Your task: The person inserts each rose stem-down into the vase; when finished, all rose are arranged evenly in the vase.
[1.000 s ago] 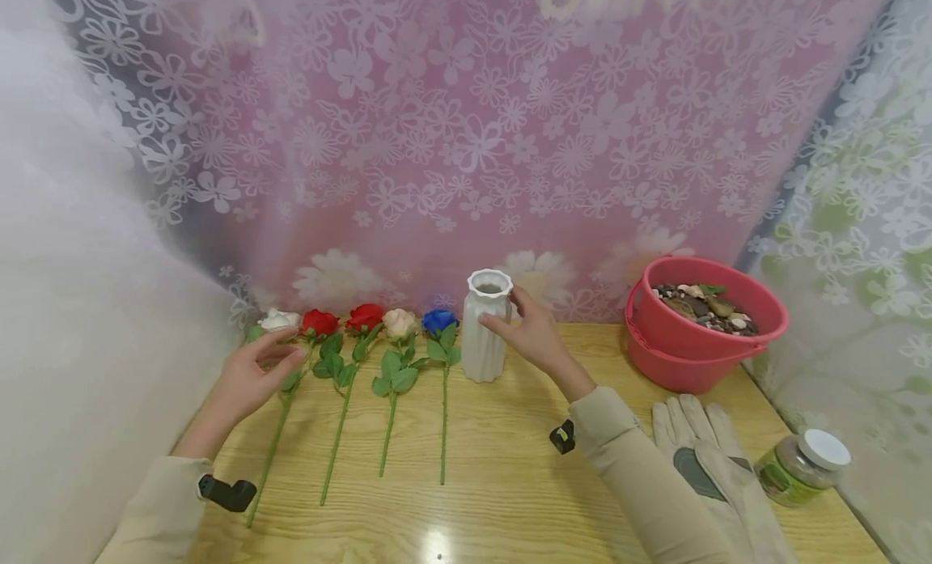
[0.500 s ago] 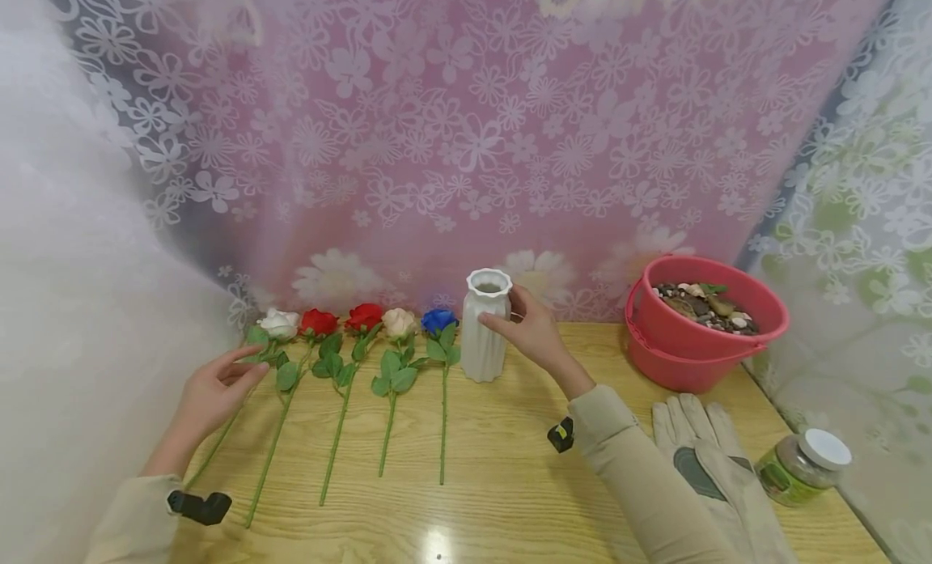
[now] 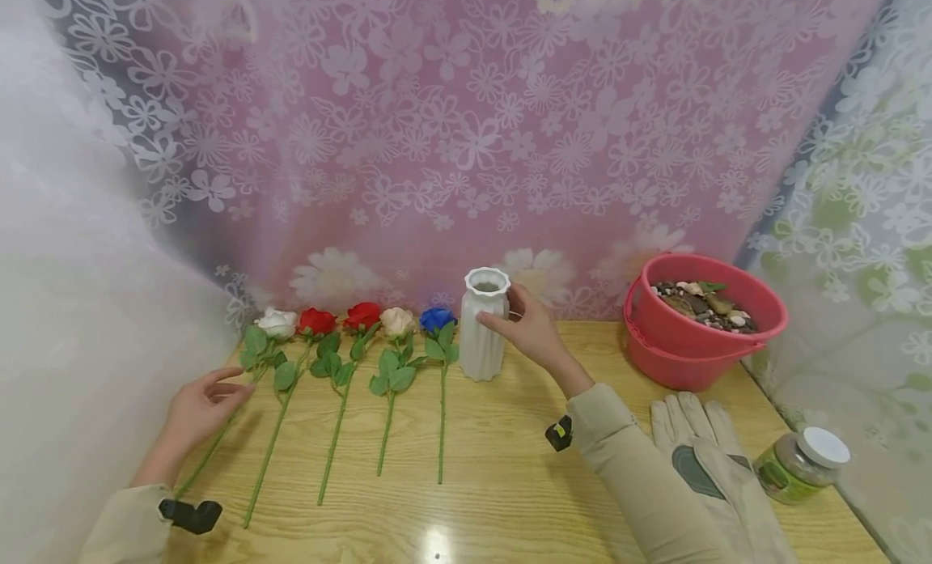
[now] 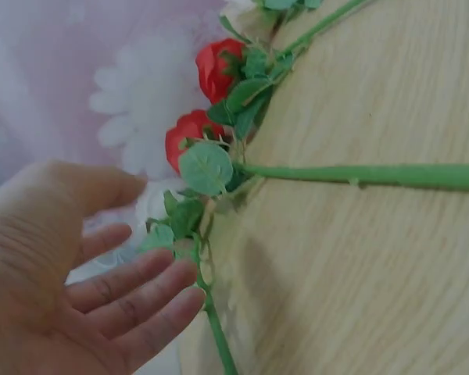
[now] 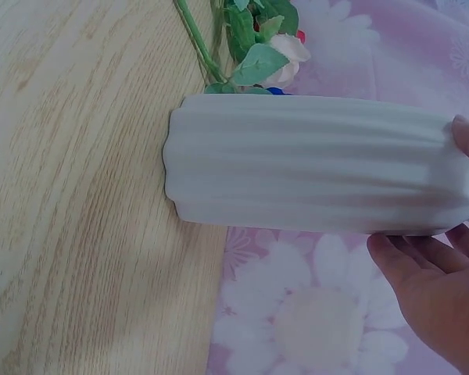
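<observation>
My right hand [image 3: 537,331] grips a white ribbed vase [image 3: 482,337] near its scalloped mouth, thumb on the front and fingers around the far side. The vase [image 5: 320,164] stands upright on the wooden table. Over at the left, my left hand [image 3: 204,410] hovers by the stem of a white rose [image 3: 277,322], its fingers relaxed and holding nothing. In the left wrist view the fingertips of that hand [image 4: 102,273] overlap the leafy stem. To the right of the white rose lie a red rose [image 3: 316,321], another red rose [image 3: 363,315], a cream rose [image 3: 396,322] and a blue rose [image 3: 437,320].
A pink bucket [image 3: 684,366] containing stones stands at the back right. In front of it lie beige work gloves [image 3: 728,483], partly beneath the right sleeve, beside a jar with a white lid [image 3: 824,448]. A floral curtain [image 3: 466,143] hangs behind the table.
My left hand has moved left and nearer to me, away from the white rose's bloom, which now shows fully along with its stem. My right hand stays on the vase.
</observation>
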`<control>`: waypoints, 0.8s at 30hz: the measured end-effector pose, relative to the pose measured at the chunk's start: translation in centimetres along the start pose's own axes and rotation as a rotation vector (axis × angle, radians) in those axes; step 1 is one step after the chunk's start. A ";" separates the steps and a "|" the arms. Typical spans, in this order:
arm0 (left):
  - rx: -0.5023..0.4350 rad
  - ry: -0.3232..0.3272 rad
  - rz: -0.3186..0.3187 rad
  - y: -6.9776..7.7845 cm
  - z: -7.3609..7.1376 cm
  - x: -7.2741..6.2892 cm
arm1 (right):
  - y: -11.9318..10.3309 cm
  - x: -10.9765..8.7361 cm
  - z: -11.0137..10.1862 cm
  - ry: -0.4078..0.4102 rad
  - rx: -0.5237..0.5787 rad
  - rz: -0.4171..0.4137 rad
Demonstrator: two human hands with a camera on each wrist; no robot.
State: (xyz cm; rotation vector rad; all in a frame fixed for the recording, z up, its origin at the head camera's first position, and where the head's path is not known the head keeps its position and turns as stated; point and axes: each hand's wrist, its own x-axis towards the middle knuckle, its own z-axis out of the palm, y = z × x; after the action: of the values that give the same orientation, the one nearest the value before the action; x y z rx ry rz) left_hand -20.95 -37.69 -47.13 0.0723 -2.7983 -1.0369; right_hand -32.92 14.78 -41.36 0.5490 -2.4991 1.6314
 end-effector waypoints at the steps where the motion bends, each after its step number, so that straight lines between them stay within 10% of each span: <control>1: 0.003 -0.002 -0.007 -0.2 0.0 0.0 | 0.0 0.0 0.0 -0.003 0.000 -0.001; 24: 0.036 -0.004 -0.073 -1.7 -0.4 -0.3 | -0.3 0.0 0.0 -0.017 0.017 0.016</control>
State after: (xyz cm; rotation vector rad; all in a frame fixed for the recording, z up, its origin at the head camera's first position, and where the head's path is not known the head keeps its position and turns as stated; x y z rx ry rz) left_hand -20.57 -39.21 -48.00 0.1779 -2.8373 -1.0038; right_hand -32.80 14.65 -41.13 0.5483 -2.5105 1.6625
